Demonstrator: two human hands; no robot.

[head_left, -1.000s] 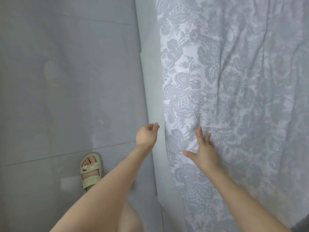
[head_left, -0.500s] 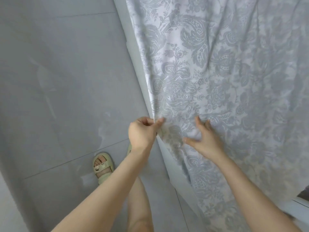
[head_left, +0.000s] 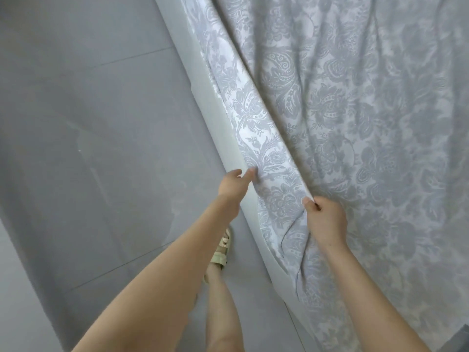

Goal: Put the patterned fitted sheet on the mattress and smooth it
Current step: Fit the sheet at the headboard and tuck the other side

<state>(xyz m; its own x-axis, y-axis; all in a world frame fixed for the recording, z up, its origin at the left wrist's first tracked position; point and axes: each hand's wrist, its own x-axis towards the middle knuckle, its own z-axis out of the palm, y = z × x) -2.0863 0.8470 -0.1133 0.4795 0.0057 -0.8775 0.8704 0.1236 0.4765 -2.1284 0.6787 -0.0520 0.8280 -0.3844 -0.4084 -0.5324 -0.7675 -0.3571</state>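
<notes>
Nearest you: a sandalled foot [head_left: 221, 254] on the grey floor [head_left: 76, 123], tight against the bed side.

Both of your hands are closed on the patterned fitted sheet [head_left: 355, 123]. Left hand [head_left: 232, 186]: fingertips pinching the sheet's hem at the pale mattress [head_left: 223, 138] edge. Right hand [head_left: 326, 219]: fisted on a raised fold just inboard.

The mattress edge runs long, from near right to far left. The sheet lies to your right and ahead, creased across the top. Your left hand is the 1 nearer the edge, so it likely leads in drawing the hem down over the side.
</notes>
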